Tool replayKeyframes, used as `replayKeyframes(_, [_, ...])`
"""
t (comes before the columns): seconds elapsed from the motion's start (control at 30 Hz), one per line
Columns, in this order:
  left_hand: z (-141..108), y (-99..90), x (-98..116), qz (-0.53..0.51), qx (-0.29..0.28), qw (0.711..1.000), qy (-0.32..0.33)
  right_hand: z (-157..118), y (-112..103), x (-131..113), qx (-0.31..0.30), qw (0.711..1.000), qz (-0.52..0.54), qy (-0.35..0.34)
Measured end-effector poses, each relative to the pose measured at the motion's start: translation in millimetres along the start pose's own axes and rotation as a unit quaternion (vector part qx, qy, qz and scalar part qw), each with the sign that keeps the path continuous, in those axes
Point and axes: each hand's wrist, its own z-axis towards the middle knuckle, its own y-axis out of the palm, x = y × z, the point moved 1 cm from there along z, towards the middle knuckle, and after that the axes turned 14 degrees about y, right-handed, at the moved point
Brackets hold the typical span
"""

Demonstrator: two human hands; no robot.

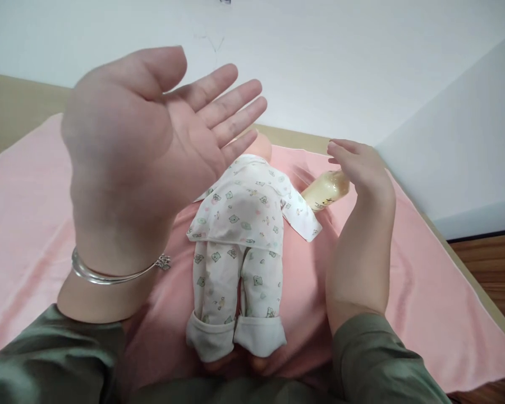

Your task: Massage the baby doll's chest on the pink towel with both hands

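A doll in white printed pyjamas (248,207) lies on a pink cloth (429,269), its trouser cuffs rolled up and its feet towards me. Most of its head is hidden behind my left hand (151,129), which is raised close to the camera, palm showing and fingers stretched out, holding nothing. A silver bracelet circles that wrist. On the right, my right hand (359,165) hovers with fingers extended and nothing visible in it. Just beside it, a clear bottle with pale yellow contents (327,189) lies on its side near the doll's sleeve.
The pink cloth covers a light wooden surface (17,101) whose far edge meets a white wall (303,67). Brown wood (492,269) shows at the lower right, beyond the surface's edge.
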Motion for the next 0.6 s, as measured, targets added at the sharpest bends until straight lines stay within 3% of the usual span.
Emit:
replayKeyframes(0.03, [-2.0, 1.0, -2.7, -0.013, -0.015, 1.0, -0.003, 0.0, -0.7, 0.5, -0.003, 1.0, 0.01, 0.0])
replayKeyframes(0.1, [-3.0, 2.0, -7.7, 0.055, -0.03, 0.998, -0.001, -2.0, -2.9, -1.2, 0.013, 1.0, 0.022, 0.007])
replayKeyframes(0.2, [-1.8, 3.0, -13.6, 0.204, -0.04, 0.978, 0.004, -16.7, -6.6, -15.4, 0.123, 0.992, 0.018, -0.027])
replayKeyframes(0.27, [-3.0, 4.2, -17.5, 0.211, -0.047, 0.976, 0.006, -37.8, -5.6, -32.1, 0.198, 0.975, 0.028, -0.098])
replayKeyframes(0.33, [-7.4, 5.6, -22.2, 0.2, -0.056, 0.978, -0.014, -65.6, 1.8, -49.9, 0.189, 0.963, 0.072, -0.176])
replayKeyframes(0.4, [-14.9, 8.1, -27.4, 0.211, -0.069, 0.972, -0.078, -96.1, 15.3, -65.7, 0.131, 0.953, 0.062, -0.265])
replayKeyframes(0.5, [-29.0, 17.5, -32.5, 0.234, -0.094, 0.952, -0.174, -138.8, 37.7, -81.6, 0.089, 0.923, -0.035, -0.373])
replayKeyframes(0.6, [-40.8, 29.1, -31.2, 0.279, -0.057, 0.945, -0.163, -171.5, 50.2, -89.7, 0.119, 0.918, -0.12, -0.36])
